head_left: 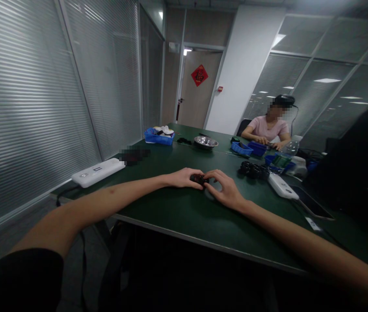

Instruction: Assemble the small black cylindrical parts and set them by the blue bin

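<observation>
Bowl (205, 147) beyond black part (198, 178), dark cluster (253, 170) near right hand (225, 190).

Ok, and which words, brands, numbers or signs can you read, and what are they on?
"福": on the red diamond sign on the door.
Too small or blurred to read: any markings on the green bottle label, red wall box, left white device and right white device.
Small black part: no lettering can be made out.

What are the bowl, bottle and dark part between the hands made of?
Bowl: polished metal, probably stainless steel, given its silvery shine. Bottle: likely clear plastic, being transparent and glossy. Dark part: perhaps plastic, judging by colour; finish too blurred to tell.
</observation>
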Demonstrator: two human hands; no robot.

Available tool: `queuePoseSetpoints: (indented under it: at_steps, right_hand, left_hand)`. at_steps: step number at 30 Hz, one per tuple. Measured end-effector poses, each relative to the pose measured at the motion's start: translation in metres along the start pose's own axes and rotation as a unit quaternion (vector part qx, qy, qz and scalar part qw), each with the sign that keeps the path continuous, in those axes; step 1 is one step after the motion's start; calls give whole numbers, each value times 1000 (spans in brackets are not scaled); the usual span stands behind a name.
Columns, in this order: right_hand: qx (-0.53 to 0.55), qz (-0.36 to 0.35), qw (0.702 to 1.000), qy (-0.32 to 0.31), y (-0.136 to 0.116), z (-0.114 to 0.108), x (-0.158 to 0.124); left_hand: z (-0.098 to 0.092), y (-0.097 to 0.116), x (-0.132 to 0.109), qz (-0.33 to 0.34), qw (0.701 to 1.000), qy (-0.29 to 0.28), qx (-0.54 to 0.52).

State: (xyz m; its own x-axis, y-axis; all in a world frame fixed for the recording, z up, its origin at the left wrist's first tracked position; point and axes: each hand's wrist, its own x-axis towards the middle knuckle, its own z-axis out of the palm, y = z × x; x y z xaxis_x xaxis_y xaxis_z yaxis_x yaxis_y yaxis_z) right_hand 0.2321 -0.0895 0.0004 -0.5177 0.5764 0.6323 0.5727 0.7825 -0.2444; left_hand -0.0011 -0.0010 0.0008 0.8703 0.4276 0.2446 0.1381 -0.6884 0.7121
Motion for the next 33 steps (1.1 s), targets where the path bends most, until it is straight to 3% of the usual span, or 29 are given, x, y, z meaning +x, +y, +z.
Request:
queuePoseSetpoints:
  at_steps: [33]
  right_hand:
    - [-4,-21,1000,-16,-3,0,0]
  left_hand:
    - [0,5,-1,1,1000,-3,4]
